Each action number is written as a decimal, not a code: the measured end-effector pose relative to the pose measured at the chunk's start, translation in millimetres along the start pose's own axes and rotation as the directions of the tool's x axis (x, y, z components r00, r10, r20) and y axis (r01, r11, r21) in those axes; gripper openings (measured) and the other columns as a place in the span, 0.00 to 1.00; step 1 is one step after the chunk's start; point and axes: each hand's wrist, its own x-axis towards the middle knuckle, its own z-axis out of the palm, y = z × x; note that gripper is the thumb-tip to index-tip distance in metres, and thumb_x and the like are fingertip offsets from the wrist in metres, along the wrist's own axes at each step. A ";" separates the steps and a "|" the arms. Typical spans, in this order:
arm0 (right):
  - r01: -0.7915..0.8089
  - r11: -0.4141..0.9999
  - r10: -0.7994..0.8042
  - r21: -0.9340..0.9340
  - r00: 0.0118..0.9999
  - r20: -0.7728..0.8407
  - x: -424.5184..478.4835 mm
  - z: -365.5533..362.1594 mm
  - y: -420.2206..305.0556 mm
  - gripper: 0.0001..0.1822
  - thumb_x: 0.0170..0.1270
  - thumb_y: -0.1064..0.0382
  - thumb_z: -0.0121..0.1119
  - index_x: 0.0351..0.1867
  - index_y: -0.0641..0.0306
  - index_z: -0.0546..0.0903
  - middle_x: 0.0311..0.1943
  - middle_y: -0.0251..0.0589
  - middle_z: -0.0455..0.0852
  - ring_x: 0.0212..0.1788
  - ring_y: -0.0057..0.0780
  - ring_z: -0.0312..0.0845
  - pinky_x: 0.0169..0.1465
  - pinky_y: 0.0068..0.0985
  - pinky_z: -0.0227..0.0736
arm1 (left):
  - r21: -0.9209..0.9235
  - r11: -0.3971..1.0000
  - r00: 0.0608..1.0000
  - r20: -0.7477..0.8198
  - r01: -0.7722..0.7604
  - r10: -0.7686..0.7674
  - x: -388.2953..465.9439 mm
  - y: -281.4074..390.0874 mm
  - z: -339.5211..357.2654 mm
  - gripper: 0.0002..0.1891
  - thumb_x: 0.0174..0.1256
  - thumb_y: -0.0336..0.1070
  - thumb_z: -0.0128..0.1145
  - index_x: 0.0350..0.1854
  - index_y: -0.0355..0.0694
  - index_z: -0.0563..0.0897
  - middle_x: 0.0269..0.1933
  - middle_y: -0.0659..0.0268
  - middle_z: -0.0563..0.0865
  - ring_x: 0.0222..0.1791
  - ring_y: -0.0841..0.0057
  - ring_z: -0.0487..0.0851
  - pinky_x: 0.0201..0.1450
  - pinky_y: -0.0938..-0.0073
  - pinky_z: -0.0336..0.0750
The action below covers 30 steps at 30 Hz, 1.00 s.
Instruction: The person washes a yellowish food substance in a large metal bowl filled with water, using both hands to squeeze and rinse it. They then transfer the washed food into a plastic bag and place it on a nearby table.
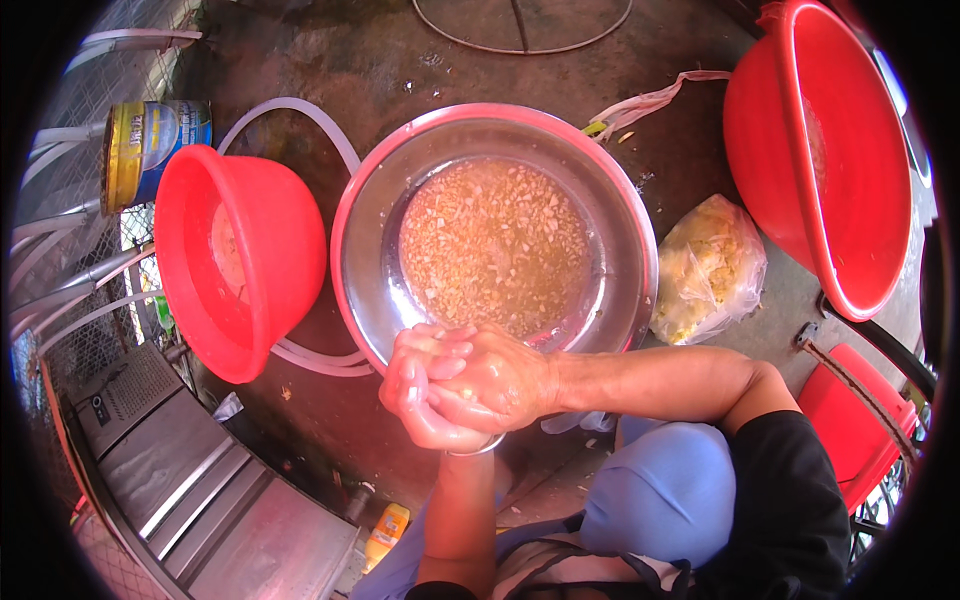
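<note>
My left hand (pixel 429 386) and my right hand (pixel 499 379) are pressed together, wet and shiny, with the fingers wrapped round each other. A small pale bit of chopped food (pixel 466 393) shows in the gap between them; whatever else the palms enclose is hidden. Both hands are above the near rim of a wide stainless steel basin (pixel 622 195). Cloudy liquid with many small, pale chopped pieces (pixel 495 240) covers the basin's bottom. A bangle (pixel 480 447) circles my left wrist.
A red plastic basin (pixel 289 255) stands left, near a paint bucket (pixel 157 154) and a pale hose (pixel 300 109). To the right are a clear plastic bag of yellowish chopped food (pixel 709 270) and a larger red tub (pixel 772 142). A yellow bottle (pixel 386 532) and metal panel (pixel 202 487) lie lower left.
</note>
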 end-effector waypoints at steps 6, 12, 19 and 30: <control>-0.138 0.980 0.132 0.142 0.990 0.044 -9.9 -5.9 -0.4 0.12 0.63 0.60 0.51 0.25 0.63 0.77 0.20 0.48 0.77 0.23 0.52 0.75 0.29 0.43 0.73 | -0.060 0.989 0.985 -0.117 -0.138 0.131 -2.9 -9.0 25.9 0.19 0.72 0.42 0.34 0.37 0.34 0.77 0.32 0.64 0.77 0.33 0.71 0.75 0.44 0.67 0.71; -0.639 0.740 0.672 -0.210 0.699 0.243 -69.8 -8.5 113.5 0.19 0.69 0.54 0.44 0.24 0.64 0.75 0.16 0.47 0.72 0.20 0.43 0.72 0.26 0.36 0.70 | 0.787 0.617 0.791 0.373 0.007 -0.485 6.1 -158.7 -100.2 0.23 0.76 0.49 0.40 0.57 0.37 0.78 0.55 0.51 0.77 0.61 0.60 0.70 0.63 0.63 0.65; -0.805 0.055 0.853 0.591 0.345 0.391 -30.8 -47.4 31.4 0.24 0.70 0.48 0.49 0.16 0.54 0.68 0.12 0.26 0.64 0.13 0.17 0.56 0.15 0.22 0.50 | 0.586 0.804 0.851 0.367 0.102 -0.376 31.1 -109.9 -37.4 0.16 0.62 0.36 0.57 0.52 0.39 0.81 0.49 0.59 0.79 0.53 0.65 0.75 0.55 0.66 0.70; -0.069 -0.470 0.693 0.880 0.588 0.417 -108.0 -201.9 -27.5 0.27 0.74 0.48 0.38 0.12 0.51 0.61 0.11 0.25 0.57 0.12 0.19 0.53 0.13 0.21 0.49 | 0.212 0.862 0.553 0.828 -0.461 0.092 -35.5 -21.4 84.4 0.09 0.57 0.30 0.58 0.40 0.45 0.85 0.38 0.63 0.77 0.42 0.65 0.73 0.50 0.63 0.66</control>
